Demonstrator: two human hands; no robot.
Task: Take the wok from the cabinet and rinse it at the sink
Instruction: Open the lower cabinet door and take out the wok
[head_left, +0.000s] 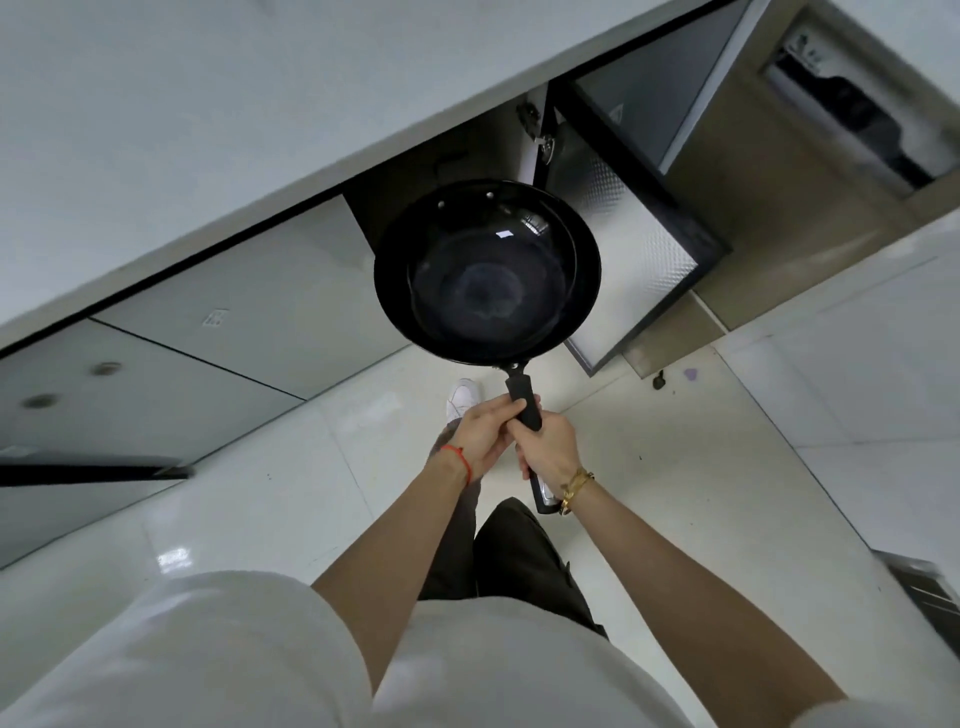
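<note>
Fingers: both hands' fingers (519, 410) are clamped around the wok's black handle (524, 408).
Left hand (480, 439): grips beside the right hand (550, 449).
Wok (485, 273): held in the air, in front of the open cabinet (631, 260), above the floor (675, 467).
</note>
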